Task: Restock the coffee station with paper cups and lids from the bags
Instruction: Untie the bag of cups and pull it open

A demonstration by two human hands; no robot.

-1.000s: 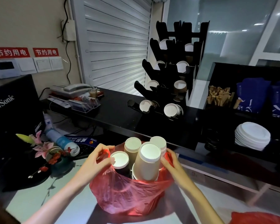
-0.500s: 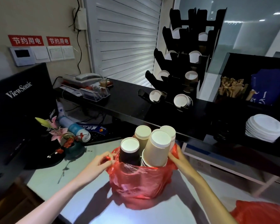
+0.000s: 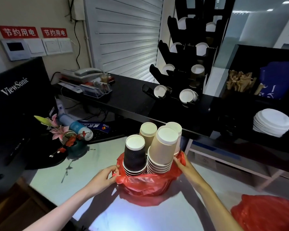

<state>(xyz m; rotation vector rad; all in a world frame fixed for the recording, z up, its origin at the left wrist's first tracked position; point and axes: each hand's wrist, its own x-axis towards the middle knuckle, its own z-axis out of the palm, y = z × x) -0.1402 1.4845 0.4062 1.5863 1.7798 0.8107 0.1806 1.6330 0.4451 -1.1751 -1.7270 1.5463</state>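
Pinching the red bag [image 3: 145,182] of cups, both hands' grip sits right of a "ViewSonic" monitor [image 3: 15,104].

I can read "ViewSonic" in white on the back of the black monitor [image 3: 18,95] at left. On the wall above it hang two red signs [image 3: 18,32] — each reads "节约用电". The blue packet's [image 3: 97,127] print is too small to read.

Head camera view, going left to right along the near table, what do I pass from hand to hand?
left hand → black cup stack → tan cup stack → right hand → second red bag
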